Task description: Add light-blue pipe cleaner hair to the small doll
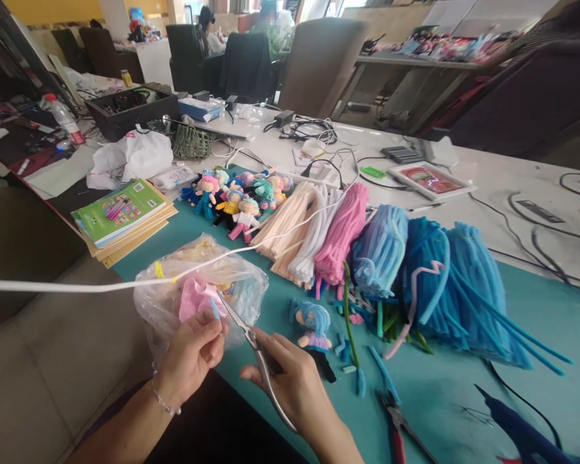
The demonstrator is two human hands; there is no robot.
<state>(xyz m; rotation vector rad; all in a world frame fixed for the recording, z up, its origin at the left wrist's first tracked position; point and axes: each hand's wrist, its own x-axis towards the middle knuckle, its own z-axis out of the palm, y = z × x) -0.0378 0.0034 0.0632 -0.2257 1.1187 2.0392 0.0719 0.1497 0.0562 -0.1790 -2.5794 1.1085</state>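
Observation:
My left hand [193, 348] pinches a short light-blue pipe cleaner piece [214, 308] between thumb and fingers. My right hand [290, 380] is wrapped round the curved handles of silver shears [245, 327], whose long toothed blades reach toward the left fingertips, close to the blue piece. Behind both hands lies an open clear plastic bag [241, 270] with a crumpled pink sheet [193, 298] at its mouth. Right of my right hand, a small blue-haired doll [314, 322] with a lilac body rests on the green mat [275, 348].
Bundles of pink [343, 235], pale-blue [381, 248] and dark-blue pipe cleaners [478, 283] line the mat. Finished dolls [244, 216] cluster behind. Red-handled pliers [395, 415] and a blue glue gun [517, 425] lie front right. A white cord [96, 285] crosses the view above the bag.

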